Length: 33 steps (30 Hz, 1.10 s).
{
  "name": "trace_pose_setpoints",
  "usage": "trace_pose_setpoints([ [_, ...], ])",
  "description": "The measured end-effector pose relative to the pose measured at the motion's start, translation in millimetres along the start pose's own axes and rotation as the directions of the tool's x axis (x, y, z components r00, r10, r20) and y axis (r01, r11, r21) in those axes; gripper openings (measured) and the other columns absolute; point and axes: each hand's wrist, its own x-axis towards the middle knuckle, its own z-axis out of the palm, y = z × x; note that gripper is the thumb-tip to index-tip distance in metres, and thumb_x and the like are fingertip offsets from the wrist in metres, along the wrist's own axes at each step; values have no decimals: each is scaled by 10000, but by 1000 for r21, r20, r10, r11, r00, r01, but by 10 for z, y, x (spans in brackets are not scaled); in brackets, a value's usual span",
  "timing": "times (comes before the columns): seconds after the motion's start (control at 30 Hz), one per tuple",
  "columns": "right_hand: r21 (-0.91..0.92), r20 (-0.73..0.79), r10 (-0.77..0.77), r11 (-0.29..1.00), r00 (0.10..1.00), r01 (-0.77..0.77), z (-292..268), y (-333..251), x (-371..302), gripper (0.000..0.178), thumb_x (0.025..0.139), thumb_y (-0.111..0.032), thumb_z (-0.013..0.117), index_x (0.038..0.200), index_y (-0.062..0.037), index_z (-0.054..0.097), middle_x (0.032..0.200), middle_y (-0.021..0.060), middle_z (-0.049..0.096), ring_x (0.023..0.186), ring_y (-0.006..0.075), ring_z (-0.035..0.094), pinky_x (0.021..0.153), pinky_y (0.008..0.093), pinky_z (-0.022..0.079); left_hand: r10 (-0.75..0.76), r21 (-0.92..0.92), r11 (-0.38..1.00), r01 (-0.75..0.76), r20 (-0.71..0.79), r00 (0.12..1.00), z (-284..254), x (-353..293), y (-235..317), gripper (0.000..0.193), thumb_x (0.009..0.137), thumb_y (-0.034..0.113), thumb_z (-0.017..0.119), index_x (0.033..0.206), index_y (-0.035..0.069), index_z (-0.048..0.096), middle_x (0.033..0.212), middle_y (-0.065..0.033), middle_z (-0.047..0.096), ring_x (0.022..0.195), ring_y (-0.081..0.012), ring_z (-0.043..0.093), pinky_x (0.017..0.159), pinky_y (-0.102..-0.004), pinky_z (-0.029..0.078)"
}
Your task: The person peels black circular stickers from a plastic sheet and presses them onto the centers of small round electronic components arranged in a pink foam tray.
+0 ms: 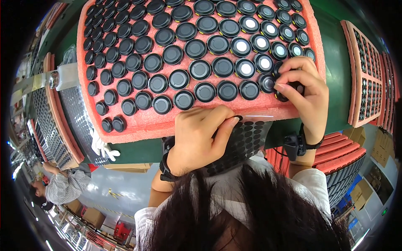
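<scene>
A pink foam tray [138,134] in front of me holds rows of black round parts [227,90]. Several towards the right have bright white centres, such as one white-centred part [245,67]; most others look dark grey on top. At the tray's near edge my left hand [201,134] is closed, thumb and forefinger pinching the top of a clear sheet of black round stickers [252,136], which hangs down towards my lap. A small black disc shows at that thumb tip. My right hand [307,94] curls its fingers round a black round part at the tray's right end, partly hiding it.
A green bench [138,155] carries the tray. Another filled foam tray [354,75] stands at the right, and stacked pink trays [339,152] are below it. On the left lie white gloves [102,148] and more trays; a person in a striped top [67,186] works beyond.
</scene>
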Motion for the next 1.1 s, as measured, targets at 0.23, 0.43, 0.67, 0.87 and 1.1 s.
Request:
trace_pose_setpoints([
  [0.23, -139, 58, -107, 984, 993, 114, 16, 19, 29, 119, 633, -13, 686, 724, -15, 610, 835, 29, 580, 801, 170, 490, 662, 260, 397, -18, -28, 999, 18, -2, 1000, 2, 2, -4, 57, 730, 8, 608, 710, 13, 554, 512, -64, 471, 416, -187, 431, 429, -278, 322],
  [0.43, -149, 69, -110, 982, 992, 119, 23, -5, 35, 130, 628, -14, 689, 727, -14, 606, 830, 24, 581, 800, 177, 490, 674, 267, 399, -15, -11, 1000, 15, -2, 1000, -11, -7, -2, 53, 731, 7, 605, 714, 12, 555, 518, -65, 475, 423, -187, 438, 436, -273, 331],
  [0.67, -180, 71, -116, 975, 991, 127, 35, -4, 36, 140, 618, -19, 695, 723, -17, 603, 825, 24, 579, 800, 186, 495, 689, 277, 403, -19, -16, 1000, 20, 2, 1000, -17, -10, -12, 50, 731, 3, 603, 719, 13, 556, 517, -63, 472, 428, -187, 442, 440, -274, 333],
  [0.87, -231, 97, -143, 959, 985, 162, 25, 1, 35, 167, 613, -24, 695, 754, -25, 605, 851, 26, 575, 838, 202, 495, 706, 283, 402, -28, -15, 999, 28, 8, 1000, -23, -7, -2, 48, 733, 3, 601, 721, 14, 556, 510, -59, 462, 427, -182, 438, 438, -275, 328],
  [1.1, -319, -30, -163, 936, 986, 145, 134, -74, 15, 226, 638, -23, 681, 845, -34, 590, 869, 50, 569, 899, 205, 505, 747, 297, 401, -27, -16, 1000, 27, 3, 1000, -20, -12, -13, 51, 735, 3, 601, 718, 15, 554, 498, -55, 446, 413, -178, 421, 432, -274, 319],
])
